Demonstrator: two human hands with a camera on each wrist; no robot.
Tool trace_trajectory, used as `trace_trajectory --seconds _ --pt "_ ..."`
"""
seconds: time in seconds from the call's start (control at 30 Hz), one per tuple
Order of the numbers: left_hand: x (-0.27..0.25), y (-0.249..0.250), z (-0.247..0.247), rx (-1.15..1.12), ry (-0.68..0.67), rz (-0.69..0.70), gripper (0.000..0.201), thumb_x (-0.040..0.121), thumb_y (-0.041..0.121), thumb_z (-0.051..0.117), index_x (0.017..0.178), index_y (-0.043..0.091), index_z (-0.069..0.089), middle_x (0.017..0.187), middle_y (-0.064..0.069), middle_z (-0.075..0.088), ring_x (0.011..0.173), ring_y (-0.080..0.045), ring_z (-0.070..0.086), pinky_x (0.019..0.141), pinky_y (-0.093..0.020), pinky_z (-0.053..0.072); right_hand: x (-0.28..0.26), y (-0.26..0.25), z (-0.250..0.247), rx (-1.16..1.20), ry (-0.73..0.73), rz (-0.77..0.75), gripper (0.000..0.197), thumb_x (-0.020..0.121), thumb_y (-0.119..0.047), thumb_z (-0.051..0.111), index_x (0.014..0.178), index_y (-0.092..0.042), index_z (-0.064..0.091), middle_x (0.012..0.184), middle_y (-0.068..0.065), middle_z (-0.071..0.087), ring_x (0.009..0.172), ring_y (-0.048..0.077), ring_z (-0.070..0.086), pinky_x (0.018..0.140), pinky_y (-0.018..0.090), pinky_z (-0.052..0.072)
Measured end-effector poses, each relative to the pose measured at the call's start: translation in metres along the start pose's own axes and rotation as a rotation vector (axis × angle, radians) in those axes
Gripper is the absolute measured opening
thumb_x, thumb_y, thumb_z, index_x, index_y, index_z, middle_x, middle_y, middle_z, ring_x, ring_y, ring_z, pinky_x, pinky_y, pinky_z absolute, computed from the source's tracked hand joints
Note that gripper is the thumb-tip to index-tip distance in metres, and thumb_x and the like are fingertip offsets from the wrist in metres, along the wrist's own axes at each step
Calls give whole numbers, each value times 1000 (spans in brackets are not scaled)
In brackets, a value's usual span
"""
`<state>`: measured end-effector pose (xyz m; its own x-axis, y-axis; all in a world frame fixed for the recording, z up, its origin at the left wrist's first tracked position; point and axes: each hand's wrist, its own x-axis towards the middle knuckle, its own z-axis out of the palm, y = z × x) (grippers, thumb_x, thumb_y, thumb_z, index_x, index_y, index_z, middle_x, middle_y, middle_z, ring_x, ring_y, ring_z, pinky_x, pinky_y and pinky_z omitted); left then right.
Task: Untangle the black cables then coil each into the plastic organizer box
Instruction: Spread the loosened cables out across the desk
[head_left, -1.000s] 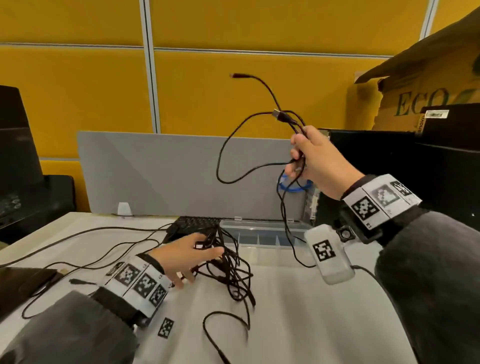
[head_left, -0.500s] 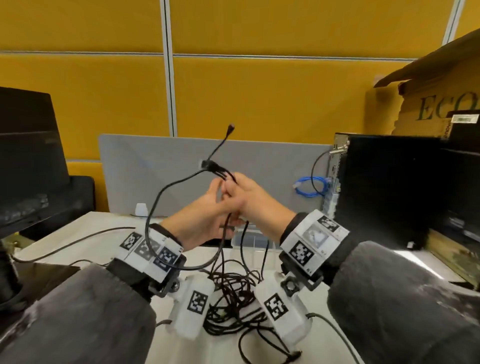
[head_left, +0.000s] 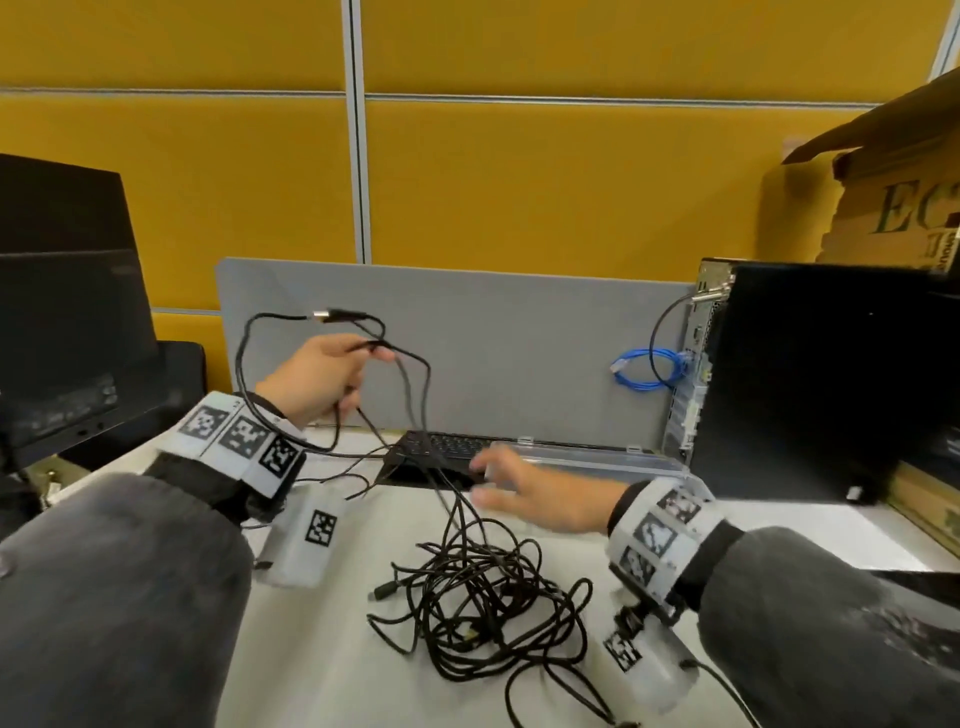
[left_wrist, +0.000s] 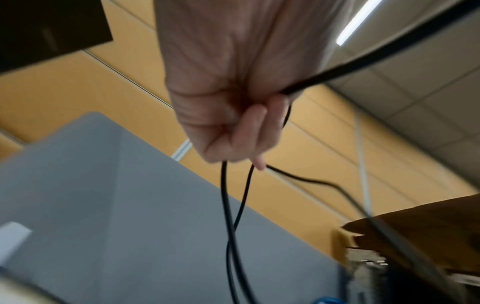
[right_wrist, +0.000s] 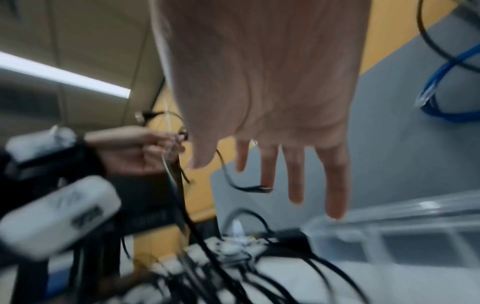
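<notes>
A tangle of black cables (head_left: 483, 608) lies on the white table in front of me. My left hand (head_left: 322, 376) is raised above the table and grips a small bundle of black cable ends (left_wrist: 259, 127), whose strands hang down into the tangle. One plug (head_left: 332, 314) arcs above that hand. My right hand (head_left: 514, 486) hovers low over the table with fingers spread and holds nothing (right_wrist: 285, 164). The clear plastic organizer box (head_left: 587, 460) sits behind the right hand, by the grey divider.
A black keyboard (head_left: 441, 447) lies just left of the box. A black computer tower (head_left: 810, 384) with a blue cable (head_left: 649, 366) stands at right, and a cardboard box (head_left: 893, 208) sits above it. A monitor (head_left: 57, 291) stands at left.
The hands were together on the cable ends half a second ago. Now the left hand keeps them alone, moved left, and the right hand has let go and dropped toward the table.
</notes>
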<state>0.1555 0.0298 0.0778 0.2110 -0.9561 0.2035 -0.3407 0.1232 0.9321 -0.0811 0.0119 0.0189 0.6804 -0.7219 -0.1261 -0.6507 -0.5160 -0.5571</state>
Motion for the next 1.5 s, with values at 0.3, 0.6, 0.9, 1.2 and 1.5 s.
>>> trace_trajectory --seconds 0.3,0.6,0.9,1.2,1.5 --pt "34 -80 -36 864 467 10 40 92 -4 36 128 5 51 123 -27 49 108 -44 52 89 -49 43 -29 76 21 -319 -283 193 38 101 -26 34 138 -35 39 136 0 50 109 15 48 99 28 34" --pt "35 -160 -28 1358 -258 -392 57 102 33 28 149 21 -1 158 -11 2 144 -26 15 114 -35 19 -41 83 6 -398 -281 276 31 98 -25 40 126 -35 51 102 -8 53 76 5 54 80 20 45" --pt "3 -81 7 781 -12 -33 29 96 31 45 123 26 52 111 -3 64 97 -21 60 81 -30 48 -47 83 7 -164 1 169 24 93 -40 50 115 -49 44 122 -11 45 108 7 50 83 15 41" --pt "-59 -72 131 633 -598 -80 99 72 47 74 145 40 7 151 -2 18 135 -22 30 105 -33 34 -59 91 23 30 -26 280 43 89 -40 58 129 -39 43 122 -10 48 101 12 58 70 21 55" --pt "-58 -77 130 391 -367 74 29 80 10 70 99 26 55 102 13 54 87 -2 56 72 -15 48 -77 102 24 600 335 114 14 94 -23 52 99 -15 62 105 2 66 89 13 65 76 28 56"
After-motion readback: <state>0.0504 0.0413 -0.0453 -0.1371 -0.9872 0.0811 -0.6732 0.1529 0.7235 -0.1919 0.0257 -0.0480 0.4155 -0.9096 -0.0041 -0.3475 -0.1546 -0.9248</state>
